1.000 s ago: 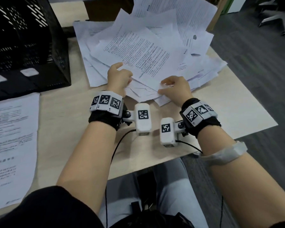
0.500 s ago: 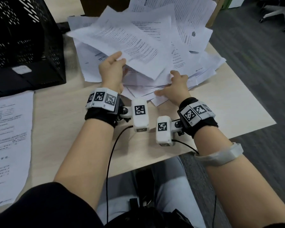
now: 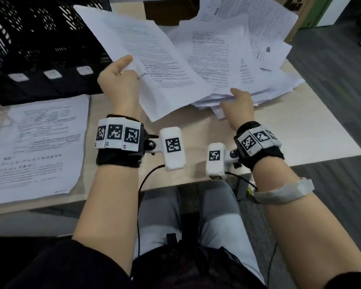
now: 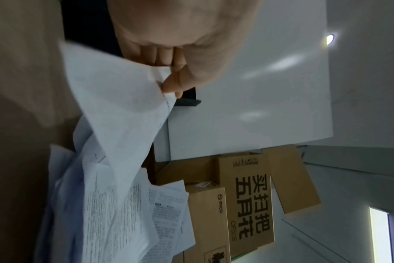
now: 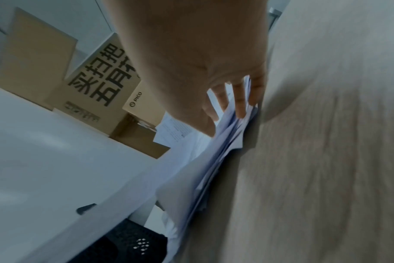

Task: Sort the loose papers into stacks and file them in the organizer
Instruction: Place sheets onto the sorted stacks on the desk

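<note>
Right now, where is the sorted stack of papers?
In the head view the sorted stack lies flat on the desk, near left, in front of the black organizer.

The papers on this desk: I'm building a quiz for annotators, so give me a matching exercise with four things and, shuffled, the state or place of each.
Things:
1. lifted sheet
2. loose pile
3. flat stack
4. black mesh organizer

States or places:
A. lying flat on the desk at the near left
B. pinched by the left hand, raised off the desk
C. standing at the far left of the desk
D. spread untidily, the right hand at its near edge

Pairs: 1-B, 2-D, 3-A, 4-C
</note>
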### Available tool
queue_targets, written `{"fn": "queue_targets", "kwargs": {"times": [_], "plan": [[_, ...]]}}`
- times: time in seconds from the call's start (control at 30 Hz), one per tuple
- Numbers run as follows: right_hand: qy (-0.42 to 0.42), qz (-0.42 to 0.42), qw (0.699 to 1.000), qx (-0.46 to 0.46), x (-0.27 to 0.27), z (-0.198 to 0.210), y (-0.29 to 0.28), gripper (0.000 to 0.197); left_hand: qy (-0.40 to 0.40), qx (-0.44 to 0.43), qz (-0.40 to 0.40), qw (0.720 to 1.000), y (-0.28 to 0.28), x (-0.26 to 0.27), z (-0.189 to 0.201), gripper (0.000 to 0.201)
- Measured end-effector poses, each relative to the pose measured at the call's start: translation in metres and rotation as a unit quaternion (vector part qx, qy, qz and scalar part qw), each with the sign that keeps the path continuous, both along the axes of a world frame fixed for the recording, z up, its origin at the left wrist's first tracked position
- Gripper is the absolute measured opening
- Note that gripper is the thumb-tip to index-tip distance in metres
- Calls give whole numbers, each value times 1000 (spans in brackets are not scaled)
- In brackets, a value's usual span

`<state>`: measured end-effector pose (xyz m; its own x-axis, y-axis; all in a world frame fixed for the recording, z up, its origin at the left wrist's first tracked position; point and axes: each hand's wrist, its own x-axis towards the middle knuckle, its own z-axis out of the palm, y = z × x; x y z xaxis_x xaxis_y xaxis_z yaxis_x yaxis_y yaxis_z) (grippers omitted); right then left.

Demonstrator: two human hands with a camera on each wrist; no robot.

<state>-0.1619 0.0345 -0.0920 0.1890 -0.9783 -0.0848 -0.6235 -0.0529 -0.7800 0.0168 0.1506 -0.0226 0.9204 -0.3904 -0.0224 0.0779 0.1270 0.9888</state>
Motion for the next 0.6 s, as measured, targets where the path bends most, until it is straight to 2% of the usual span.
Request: {"fn": "queue_targets", "kwargs": {"times": [0.13,0.27,0.33,0.4,0.5,0.6], "plan": [[-109,-45,992,-54,6,12,26,34,-7,51,-33,998,37,1,-9,36],[-246,-51,968,16,11,22,59,39,-8,102,-63,993,71,8,-19,38],[-231,-25,972,45,12,18,74,31,-3,126,-87,988,86,13,-25,38],[-170,23,984,51,13,10,85,20,-1,152,-104,983,99,15,-30,39],[-135,52,985,92,18,0,101,40,-23,195,-102,975,115,19,-41,48],[-138,60,982,110,25,-7,115,44,-63,230,-100,966,127,22,-48,52]]}}
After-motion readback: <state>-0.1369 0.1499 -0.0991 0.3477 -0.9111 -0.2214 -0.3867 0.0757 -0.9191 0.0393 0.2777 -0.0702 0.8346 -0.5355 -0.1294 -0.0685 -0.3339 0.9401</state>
